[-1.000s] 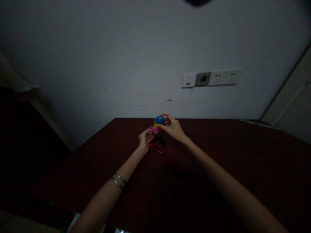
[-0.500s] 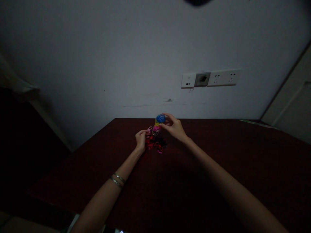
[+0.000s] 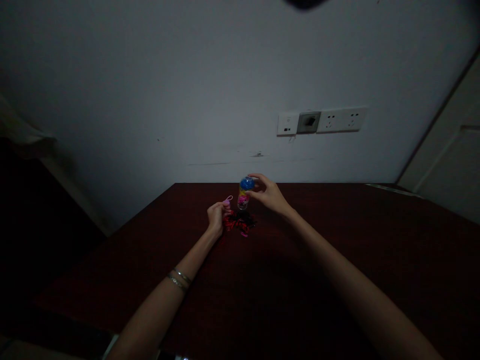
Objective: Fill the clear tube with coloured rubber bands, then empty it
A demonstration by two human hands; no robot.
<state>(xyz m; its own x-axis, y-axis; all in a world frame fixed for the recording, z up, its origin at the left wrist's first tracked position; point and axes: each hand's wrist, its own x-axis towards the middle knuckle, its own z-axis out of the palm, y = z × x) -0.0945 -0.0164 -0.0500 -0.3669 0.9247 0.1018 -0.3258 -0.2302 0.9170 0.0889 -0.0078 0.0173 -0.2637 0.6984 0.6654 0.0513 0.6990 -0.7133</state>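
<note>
My right hand [image 3: 268,194] grips a small clear bottle [image 3: 244,192] from its right side, thumb and fingers around the upper part. Inside it are layers of small colourful bands, blue at the top, then yellow, pink and dark ones lower down. The bottle is near upright, just behind a loose pile of red and black elastic bands [image 3: 237,220] on the table. Left of it, my left hand [image 3: 216,216] is closed on a pink cap [image 3: 226,203] with a light pink loop. That hand rests at the pile's left edge. One pink band [image 3: 244,235] lies at the front of the pile.
The dark red-brown table [image 3: 318,280] meets a pale wall [image 3: 210,90] at its back edge. Sockets and a switch [image 3: 322,122] are on the wall to the right. A pale door [image 3: 450,165] stands at the far right. The light is dim.
The bottle has gone from a slight tilt to nearly upright in my right hand. The pink cap in my left hand shows a little more. The view has shifted slightly.
</note>
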